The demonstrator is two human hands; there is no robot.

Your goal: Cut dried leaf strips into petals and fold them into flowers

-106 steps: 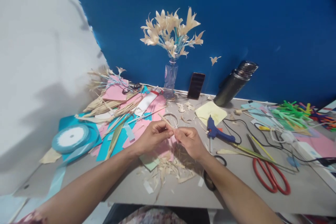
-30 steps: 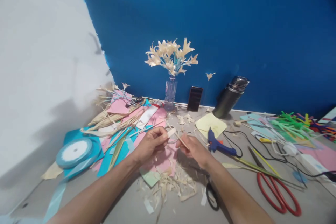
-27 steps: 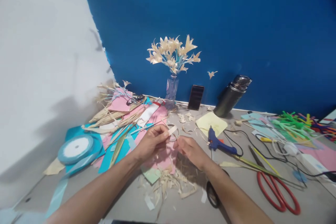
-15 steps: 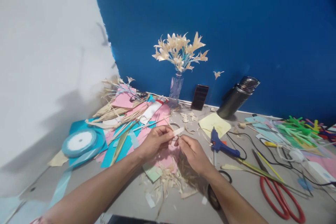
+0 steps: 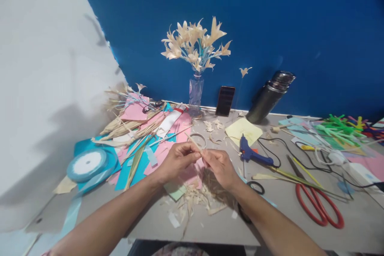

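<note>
Over the front middle of the table, my left hand (image 5: 181, 162) and my right hand (image 5: 218, 167) meet fingertip to fingertip. Both are closed in a pinch on a thin cream-coloured strip (image 5: 192, 140), whose narrow end sticks out up and to the left; the rest is hidden by the fingers. Just behind the hands lies a ring-shaped roll (image 5: 199, 139), partly covered. Cream husk scraps (image 5: 196, 204) are heaped on the table below. Further back, a clear bottle (image 5: 196, 94) holds a bunch of cream husk flowers (image 5: 195, 44) on light-blue stems.
To the right are a blue glue gun (image 5: 253, 155) on yellow paper (image 5: 240, 128), red-handled scissors (image 5: 318, 204), cables and green pipe cleaners (image 5: 339, 130). A phone (image 5: 225, 101) and a dark flask (image 5: 270, 98) lean at the wall. A blue ribbon roll (image 5: 88, 164) and dried husks (image 5: 129, 128) lie left.
A broad pale strip showing between my hands is now mostly out of sight, leaving a slim piece visible. My fingertips have come closer together. The view has shifted slightly.
</note>
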